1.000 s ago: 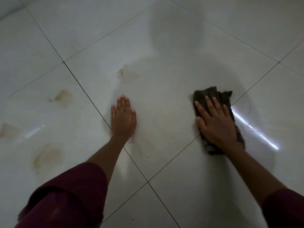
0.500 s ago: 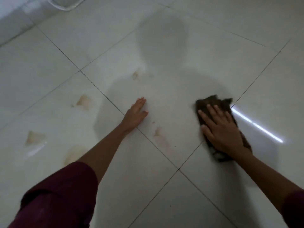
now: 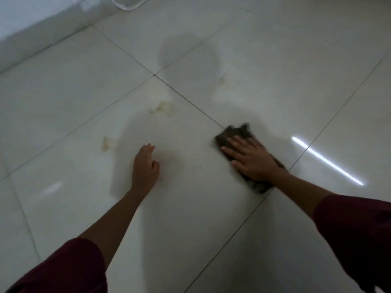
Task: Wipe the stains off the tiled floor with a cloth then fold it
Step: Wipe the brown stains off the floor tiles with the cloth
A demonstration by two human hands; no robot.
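A dark brown cloth (image 3: 232, 132) lies flat on the pale tiled floor (image 3: 190, 208) right of centre. My right hand (image 3: 251, 158) presses on it with fingers spread, covering most of it. My left hand (image 3: 145, 166) hovers or rests on the tile to the left, fingers loosely together and holding nothing. A yellowish stain (image 3: 164, 106) sits beyond my left hand. A second stain (image 3: 106, 142) lies further left. A faint third stain (image 3: 221, 81) marks the far tile.
A white wall base (image 3: 42, 32) runs along the far left. A clear curved object (image 3: 129, 4) sits at the top edge. A bright strip of reflected light (image 3: 325, 160) crosses the tile to the right. Dark grout lines divide the large tiles.
The view has swung left and forward, bringing the wall base into sight. My right hand has slid the cloth leftward across the grout line. My left hand has shifted left onto the stained tile.
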